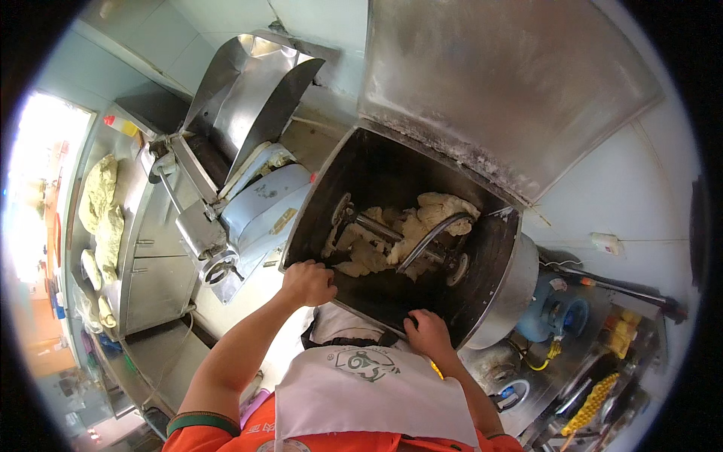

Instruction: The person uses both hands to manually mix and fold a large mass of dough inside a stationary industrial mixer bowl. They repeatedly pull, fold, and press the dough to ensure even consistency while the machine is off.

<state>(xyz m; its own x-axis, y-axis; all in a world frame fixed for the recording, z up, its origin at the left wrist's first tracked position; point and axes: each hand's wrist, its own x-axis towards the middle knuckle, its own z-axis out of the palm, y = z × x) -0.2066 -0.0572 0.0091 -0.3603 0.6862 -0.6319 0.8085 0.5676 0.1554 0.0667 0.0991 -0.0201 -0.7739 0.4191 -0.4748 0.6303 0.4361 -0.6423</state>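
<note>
Before me stands a dough mixer with a deep metal tub (486, 294), its inside dark. Torn lumps of pale dough (440, 217) lie around and over the mixing shaft (375, 226) and a curved metal bar (432, 237). My left hand (309, 283) is closed over the tub's near left corner. Farther right on the near rim, my right hand (430, 332) has its fingers hooked over the edge. Neither hand touches the dough. The mixer's broad metal lid (497, 85) stands raised behind the tub.
At left is a dough roller machine with a metal chute (254, 96) and handwheel (220, 268). Beyond it, dough pieces (104, 209) lie on a steel counter (127, 203). A blue gas cylinder (536, 311) and a yellow object (592, 402) are at right.
</note>
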